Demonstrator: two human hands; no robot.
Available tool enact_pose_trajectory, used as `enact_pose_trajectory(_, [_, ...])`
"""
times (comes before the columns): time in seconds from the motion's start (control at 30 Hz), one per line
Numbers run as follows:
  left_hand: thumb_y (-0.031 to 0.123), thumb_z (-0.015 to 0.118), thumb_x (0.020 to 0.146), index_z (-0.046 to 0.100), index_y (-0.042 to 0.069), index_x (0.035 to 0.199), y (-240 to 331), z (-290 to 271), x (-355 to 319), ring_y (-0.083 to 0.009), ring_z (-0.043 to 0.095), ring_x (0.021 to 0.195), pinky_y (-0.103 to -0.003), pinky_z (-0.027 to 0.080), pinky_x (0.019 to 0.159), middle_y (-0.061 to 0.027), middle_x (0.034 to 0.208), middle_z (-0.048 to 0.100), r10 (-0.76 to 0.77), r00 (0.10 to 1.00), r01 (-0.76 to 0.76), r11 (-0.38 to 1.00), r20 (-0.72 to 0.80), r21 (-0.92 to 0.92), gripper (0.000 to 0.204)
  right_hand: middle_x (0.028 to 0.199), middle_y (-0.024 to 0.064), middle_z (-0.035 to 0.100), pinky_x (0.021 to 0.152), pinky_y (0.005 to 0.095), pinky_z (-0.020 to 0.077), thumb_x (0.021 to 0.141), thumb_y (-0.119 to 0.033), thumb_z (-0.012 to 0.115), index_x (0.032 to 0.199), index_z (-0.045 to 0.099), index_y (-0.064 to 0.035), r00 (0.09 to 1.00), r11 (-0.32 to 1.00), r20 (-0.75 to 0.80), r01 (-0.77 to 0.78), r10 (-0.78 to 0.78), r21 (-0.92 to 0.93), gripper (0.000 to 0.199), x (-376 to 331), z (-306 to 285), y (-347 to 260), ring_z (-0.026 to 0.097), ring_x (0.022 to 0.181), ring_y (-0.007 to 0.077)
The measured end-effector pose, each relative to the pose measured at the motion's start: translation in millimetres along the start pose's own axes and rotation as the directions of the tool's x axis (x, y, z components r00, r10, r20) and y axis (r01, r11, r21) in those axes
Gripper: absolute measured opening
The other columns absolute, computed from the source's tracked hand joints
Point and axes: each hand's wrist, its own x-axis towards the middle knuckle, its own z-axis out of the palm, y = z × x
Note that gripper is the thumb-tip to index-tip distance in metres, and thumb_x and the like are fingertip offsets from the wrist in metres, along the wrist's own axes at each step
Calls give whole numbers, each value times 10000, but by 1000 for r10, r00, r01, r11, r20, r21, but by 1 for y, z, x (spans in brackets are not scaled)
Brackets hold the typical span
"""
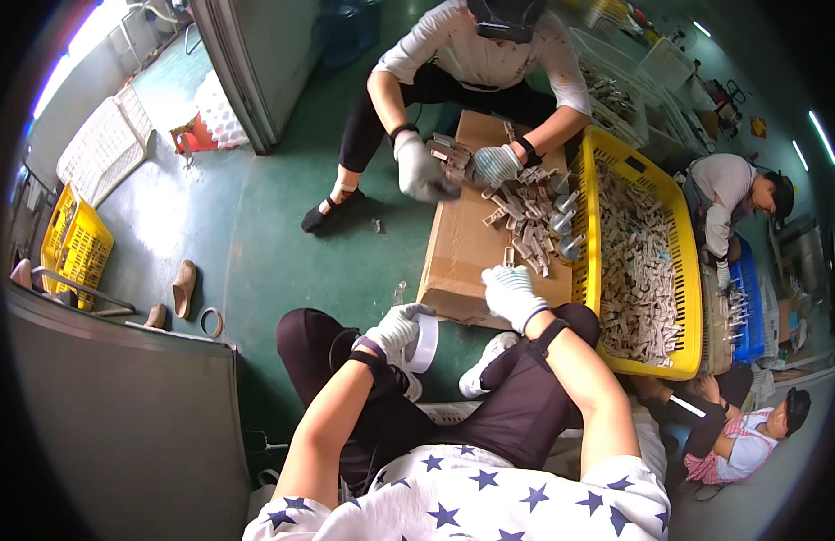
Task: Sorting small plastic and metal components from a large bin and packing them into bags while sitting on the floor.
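My left hand (392,330), in a whitish knit glove, is closed around a wide roll of white tape (424,346) above my lap. My gloved right hand (514,294) is over the near right part of a cardboard box (462,257). Its fingers are closed at one end of a small clip-like part (509,257). Beyond it lies a loose pile of similar beige and metallic parts (528,221). Across the box, a co-worker's gloved hands (423,169) hold a bundle of these parts.
To the right, a yellow plastic crate (595,270) full of the same parts stands against the box. Further right are a blue crate (749,316) and two more people. At left are a grey partition (129,388), a tan clog (184,288) and a yellow basket (91,242).
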Motion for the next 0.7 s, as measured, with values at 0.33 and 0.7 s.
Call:
enact_pose_trajectory(0.33, [-108,543,743,586,5,1208,156,7,-7,-150,602,971,-282,486,863,-65,1112,638,236,970,-197,897,53,-396,480,999,78,610,808,304,471,859,-393,666,1143,555,-41,983,73,-39,53,-179,996,466,-19,-61,-3,575,912,187])
enact_pose_trajectory(0.7, [32,666,819,602,-46,1119,291,-7,79,-291,649,918,-424,539,859,-165,1005,654,184,981,-160,952,68,-262,316,869,-2,613,715,257,463,887,-327,647,1095,592,-18,963,-257,-234,194,-136,947,377,12,-104,-10,554,781,76])
